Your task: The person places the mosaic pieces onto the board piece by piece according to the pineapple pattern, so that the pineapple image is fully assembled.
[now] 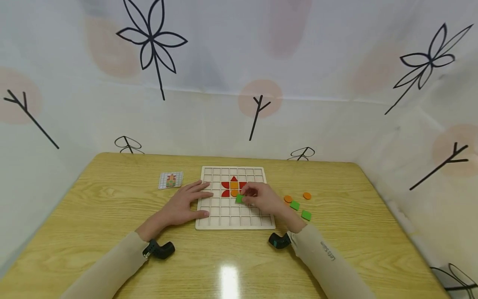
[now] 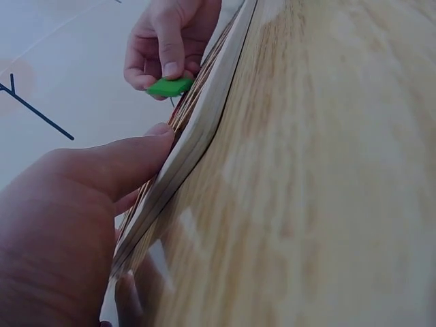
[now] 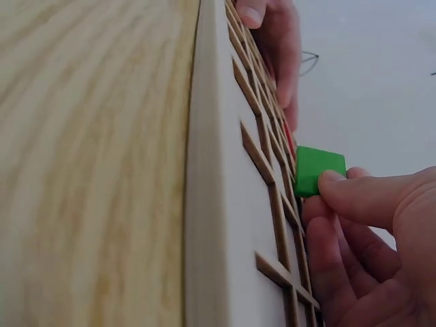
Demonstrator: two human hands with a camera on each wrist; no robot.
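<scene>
A wooden grid board (image 1: 235, 224) lies on the table, with red and orange pieces set in its upper middle cells. My right hand (image 1: 263, 198) pinches a green square tile (image 1: 239, 199) between thumb and fingers, just below the orange circle (image 1: 234, 193). In the right wrist view the green tile (image 3: 319, 170) stands tilted near the grid's surface; whether it touches the board I cannot tell. My left hand (image 1: 184, 204) rests on the board's left edge, fingers spread. From the left wrist view, its thumb (image 2: 146, 153) lies against the board's rim.
Right of the board lie two orange round pieces (image 1: 307, 195) and two green square tiles (image 1: 306, 215). A small pattern card (image 1: 171, 180) with a coloured figure on a grid lies left of the board. A patterned cloth (image 1: 209, 120) hangs behind the table.
</scene>
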